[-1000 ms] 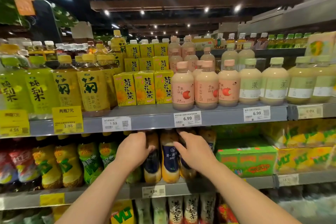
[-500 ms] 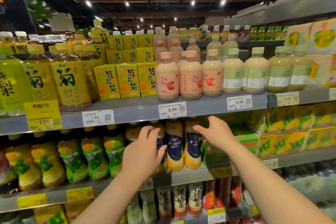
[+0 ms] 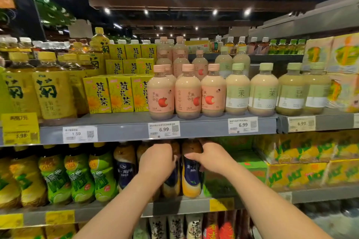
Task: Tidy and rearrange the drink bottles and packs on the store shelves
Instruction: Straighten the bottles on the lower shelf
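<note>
On the middle shelf stand milk tea bottles with dark blue and orange labels. My right hand (image 3: 210, 158) is wrapped around the upper part of one such bottle (image 3: 191, 178), thumb across its front. My left hand (image 3: 157, 161) is closed over the neighbouring milk tea bottle (image 3: 171, 184), which it mostly hides. A third bottle of the same kind (image 3: 125, 167) stands free to the left. Both hands sit just under the upper shelf's edge (image 3: 126, 129).
Green lime-tea bottles (image 3: 77, 176) fill the middle shelf to the left; green and yellow carton packs (image 3: 252, 169) lie to the right. Above stand pink apple bottles (image 3: 187, 95), pale green bottles (image 3: 263, 93), yellow cartons (image 3: 120, 94). Lower shelf bottles (image 3: 194, 226) are below.
Both hands, spread open in front of the shelf half a second ago, have moved in and closed on two adjacent milk tea bottles. The camera view has shifted closer.
</note>
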A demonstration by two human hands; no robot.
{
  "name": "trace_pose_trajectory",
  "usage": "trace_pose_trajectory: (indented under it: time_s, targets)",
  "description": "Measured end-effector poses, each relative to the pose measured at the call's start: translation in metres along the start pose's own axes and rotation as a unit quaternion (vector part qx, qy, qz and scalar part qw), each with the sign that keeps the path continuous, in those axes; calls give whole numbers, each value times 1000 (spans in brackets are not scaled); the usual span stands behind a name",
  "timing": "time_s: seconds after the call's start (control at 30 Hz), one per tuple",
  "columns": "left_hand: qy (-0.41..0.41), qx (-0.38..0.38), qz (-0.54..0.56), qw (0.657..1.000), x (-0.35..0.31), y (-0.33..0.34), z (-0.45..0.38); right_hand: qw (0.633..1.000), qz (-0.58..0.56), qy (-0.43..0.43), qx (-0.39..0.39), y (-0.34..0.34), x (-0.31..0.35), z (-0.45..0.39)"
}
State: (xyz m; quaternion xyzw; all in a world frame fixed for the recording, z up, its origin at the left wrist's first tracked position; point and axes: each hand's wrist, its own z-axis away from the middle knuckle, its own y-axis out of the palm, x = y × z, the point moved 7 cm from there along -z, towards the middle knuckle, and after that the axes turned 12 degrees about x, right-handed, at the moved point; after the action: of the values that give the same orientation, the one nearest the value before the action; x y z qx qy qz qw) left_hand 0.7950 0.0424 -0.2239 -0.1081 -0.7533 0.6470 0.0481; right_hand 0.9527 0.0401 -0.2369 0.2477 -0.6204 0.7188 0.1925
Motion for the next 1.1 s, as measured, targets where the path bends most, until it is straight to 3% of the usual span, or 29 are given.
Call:
trace_pose_trajectory:
  time_s: [0.53, 0.8, 0.93, 1.1]
  targets:
    - [-4, -31, -12, 999, 8, -5, 7, 999, 1, -18, -29, 9, -18, 0]
    - [31, -144, 50, 988, -13, 16, 48, 993, -19, -50, -106, -16, -85, 44]
    - [120, -79, 4, 990, -68, 44, 47, 987, 57, -4, -150, -40, -125, 60]
    - [134, 13, -34, 990, -115, 69, 18, 977, 191, 70, -59, -45, -152, 51]
